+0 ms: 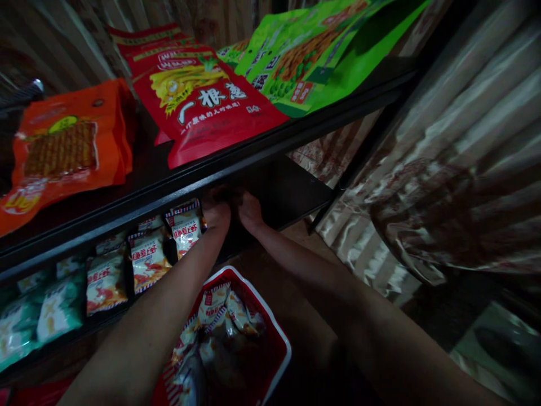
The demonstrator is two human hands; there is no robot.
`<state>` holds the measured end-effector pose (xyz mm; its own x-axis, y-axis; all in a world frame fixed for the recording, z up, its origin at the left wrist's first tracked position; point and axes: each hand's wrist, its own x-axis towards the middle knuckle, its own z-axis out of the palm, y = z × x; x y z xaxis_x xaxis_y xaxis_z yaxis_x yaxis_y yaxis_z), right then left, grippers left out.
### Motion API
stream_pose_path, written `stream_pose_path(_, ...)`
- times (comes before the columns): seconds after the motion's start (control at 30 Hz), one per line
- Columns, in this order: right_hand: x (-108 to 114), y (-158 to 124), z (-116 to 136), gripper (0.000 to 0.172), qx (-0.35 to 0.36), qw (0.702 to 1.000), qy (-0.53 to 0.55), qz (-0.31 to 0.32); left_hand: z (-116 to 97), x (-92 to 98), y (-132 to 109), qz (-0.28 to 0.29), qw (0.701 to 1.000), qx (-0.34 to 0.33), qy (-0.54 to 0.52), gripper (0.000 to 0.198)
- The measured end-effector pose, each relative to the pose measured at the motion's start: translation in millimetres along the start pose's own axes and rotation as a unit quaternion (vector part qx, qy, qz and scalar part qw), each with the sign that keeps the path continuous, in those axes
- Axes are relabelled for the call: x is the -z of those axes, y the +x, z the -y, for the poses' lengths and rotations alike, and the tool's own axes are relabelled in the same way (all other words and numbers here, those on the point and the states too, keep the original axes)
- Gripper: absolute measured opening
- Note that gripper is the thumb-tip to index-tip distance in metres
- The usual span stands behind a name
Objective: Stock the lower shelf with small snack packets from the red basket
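Observation:
Both my arms reach under the upper black shelf (262, 148) into the lower shelf. My left hand (216, 213) is beside a white, red and blue snack packet (185, 225), the last in a row of such packets. My right hand (249, 211) is close against the left one, over the dark bare end of the lower shelf (291, 194). The fingers of both hands are hidden in shadow under the shelf edge, so what they hold cannot be made out. Below my arms a red basket (276, 349) with a white rim holds several more of the same packets (215, 307).
The upper shelf carries orange packets (63, 152), red packets (203, 101) and green packets (313, 51). Teal packets (51, 310) lie at the left of the lower shelf. A shiny striped curtain (443, 169) hangs on the right beside the shelf post.

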<state>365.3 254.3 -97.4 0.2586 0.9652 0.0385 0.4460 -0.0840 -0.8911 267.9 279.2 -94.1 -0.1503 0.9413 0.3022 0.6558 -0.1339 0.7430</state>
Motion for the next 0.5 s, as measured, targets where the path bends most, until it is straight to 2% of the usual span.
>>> stream_pose_path(0.07,6.1,-21.0,-0.3,0.028,0.015,1.000,0.001,-0.002,-8.1,14.9,-30.1,-0.006,1.000,0.019,-0.004,0.032)
stream_pose_path(0.13,9.4,-43.5,0.6,0.026,0.040,0.999,0.004,-0.002,-12.3,32.7,-63.9,0.010,0.999,0.015,-0.026,0.028)
stream_pose_path(0.23,10.0,-78.7,3.4,0.024,0.061,0.998,0.006,0.034,-8.2,63.5,-113.6,0.044,0.997,0.019,-0.056,0.030)
stream_pose_path(0.4,7.7,-136.7,8.5,0.024,0.071,0.979,-0.090,0.168,12.6,120.6,-177.6,0.083,0.987,0.129,-0.048,0.021)
stream_pose_path(0.5,5.7,-167.7,10.5,0.024,0.060,0.954,-0.160,0.247,21.2,153.6,-205.2,0.130,0.957,0.247,-0.079,0.019)
